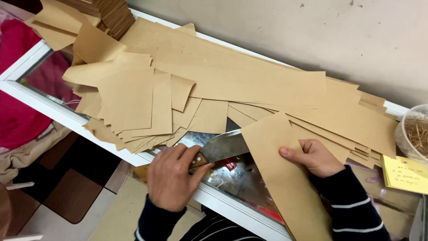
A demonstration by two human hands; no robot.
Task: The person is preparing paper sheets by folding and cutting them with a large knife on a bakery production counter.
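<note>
Brown paper sheet (pixel 285 178) pinned flat by the right hand (pixel 314 157); left hand (pixel 171 176) clenches a knife (pixel 223 147), whose blade could slip toward fingers.

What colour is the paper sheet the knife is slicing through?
Plain light brown sheet, like kraft paper, seen best in the head view.
</note>
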